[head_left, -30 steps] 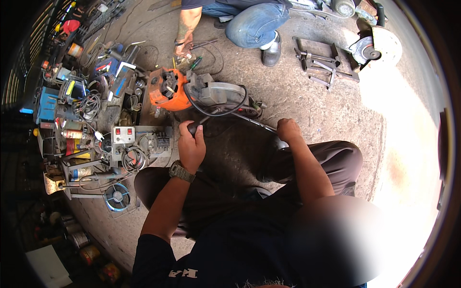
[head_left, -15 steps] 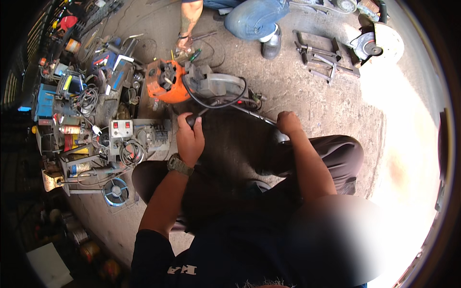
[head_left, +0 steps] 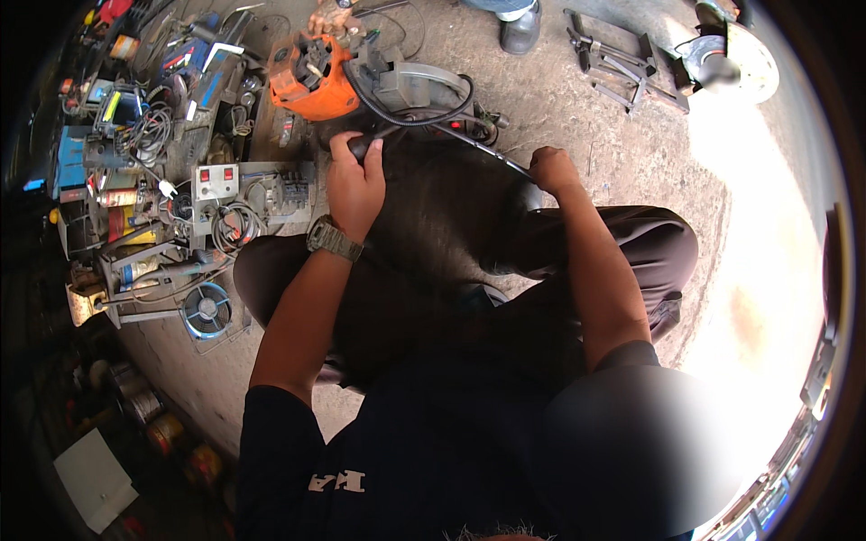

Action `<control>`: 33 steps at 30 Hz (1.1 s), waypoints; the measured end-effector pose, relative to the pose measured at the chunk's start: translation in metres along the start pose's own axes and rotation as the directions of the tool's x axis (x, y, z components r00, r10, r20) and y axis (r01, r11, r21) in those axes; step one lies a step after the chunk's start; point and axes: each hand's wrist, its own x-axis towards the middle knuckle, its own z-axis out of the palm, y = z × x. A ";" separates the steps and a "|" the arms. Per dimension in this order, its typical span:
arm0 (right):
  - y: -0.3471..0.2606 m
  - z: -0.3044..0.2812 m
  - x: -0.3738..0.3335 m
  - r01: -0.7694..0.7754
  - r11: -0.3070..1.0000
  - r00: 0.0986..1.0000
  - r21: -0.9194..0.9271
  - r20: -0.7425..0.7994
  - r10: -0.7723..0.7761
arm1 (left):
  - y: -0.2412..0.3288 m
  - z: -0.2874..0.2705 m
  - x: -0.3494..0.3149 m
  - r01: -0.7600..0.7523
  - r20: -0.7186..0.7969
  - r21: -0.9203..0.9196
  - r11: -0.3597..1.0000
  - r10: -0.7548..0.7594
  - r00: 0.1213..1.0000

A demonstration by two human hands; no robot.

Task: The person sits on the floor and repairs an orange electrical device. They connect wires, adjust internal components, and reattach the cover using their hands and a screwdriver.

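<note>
The long, slim, shiny metal bar (head_left: 483, 150) is slanting away from my right hand (head_left: 553, 171), its long axis running forward and to my left toward the underside of the orange and grey machine (head_left: 311, 90). My right hand is closing in a fist around the bar's near end, so it is the nearer one. My left hand (head_left: 358, 194) is clamping thumb and fingers on a dark rounded handle (head_left: 360, 146), whose shaft is pointing forward and right toward the bar's far end; whether the two are touching there, I cannot tell. The machine is sitting ahead of my left hand on the rough concrete floor (head_left: 541, 104), with another person's hand (head_left: 332, 16) reaching in beyond it.
</note>
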 end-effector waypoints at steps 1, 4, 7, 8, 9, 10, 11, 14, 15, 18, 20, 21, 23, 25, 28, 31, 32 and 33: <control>0.000 -0.002 0.000 0.014 1.000 1.000 -0.007 0.027 -0.014 | -0.001 0.002 0.001 0.010 -0.010 -0.012 1.000 -0.010 1.000; -0.002 -0.008 -0.002 0.048 0.999 0.996 -0.019 0.077 -0.046 | -0.001 0.005 0.003 0.063 -0.047 -0.034 0.997 -0.064 0.997; -0.007 -0.013 -0.007 0.074 0.997 0.996 -0.010 0.057 -0.073 | -0.009 0.008 0.006 0.011 -0.082 -0.020 1.000 -0.012 0.997; -0.008 -0.016 -0.009 0.087 0.996 0.995 -0.003 0.049 -0.086 | -0.009 0.009 0.008 -0.009 -0.091 0.001 1.000 0.009 0.996; -0.009 -0.017 -0.011 0.101 0.995 0.994 0.003 0.043 -0.101 | -0.010 0.009 0.010 -0.014 -0.090 0.020 1.000 0.016 0.996; -0.004 -0.014 -0.010 0.090 0.996 0.996 0.002 0.026 -0.090 | -0.010 0.010 0.013 -0.022 -0.089 0.035 0.999 0.025 0.996; -0.003 -0.013 -0.011 0.094 0.995 0.996 0.018 0.011 -0.094 | -0.010 0.010 0.014 -0.029 -0.087 0.057 0.998 0.034 0.996; 0.000 -0.009 -0.014 0.123 0.992 0.990 0.020 -0.070 -0.121 | -0.006 0.011 0.023 0.026 -0.044 0.032 0.999 -0.025 0.999; 0.001 -0.006 -0.017 0.129 0.992 0.990 0.016 -0.063 -0.127 | -0.005 0.010 0.022 0.049 -0.030 0.034 0.998 -0.048 0.998; 0.001 -0.007 -0.022 0.140 0.990 0.989 0.006 -0.047 -0.140 | -0.001 0.009 0.022 0.090 -0.025 0.059 0.994 -0.088 0.996; -0.003 -0.008 -0.025 0.139 0.990 0.990 0.005 -0.032 -0.139 | -0.005 0.007 0.020 0.106 -0.006 0.062 0.992 -0.106 0.994; -0.004 -0.011 -0.026 0.139 0.990 0.990 -0.002 -0.016 -0.139 | -0.006 0.006 0.020 0.114 0.003 0.064 0.991 -0.114 0.993; -0.003 -0.010 -0.027 0.134 0.991 0.991 -0.011 0.019 -0.134 | -0.008 0.006 0.017 0.091 0.001 0.049 0.995 -0.091 0.996; -0.006 -0.013 -0.020 0.090 0.993 0.996 -0.071 0.033 -0.088 | -0.009 0.007 0.016 0.061 -0.003 0.049 0.997 -0.061 0.998; -0.010 -0.014 -0.020 0.102 0.985 0.993 -0.141 0.072 -0.092 | -0.012 0.008 0.021 0.001 -0.024 0.055 0.998 0.000 1.000; -0.022 -0.017 -0.024 0.104 0.975 0.989 -0.197 0.124 -0.081 | -0.020 0.009 0.025 -0.052 -0.056 0.027 0.998 0.053 0.997; -0.027 -0.019 -0.025 0.091 0.972 0.990 -0.217 0.128 -0.064 | -0.024 0.009 0.025 -0.061 -0.057 0.011 0.998 0.062 0.996; -0.031 -0.021 -0.026 0.077 0.968 0.990 -0.238 0.133 -0.046 | -0.027 0.009 0.026 -0.070 -0.059 -0.005 0.998 0.070 0.996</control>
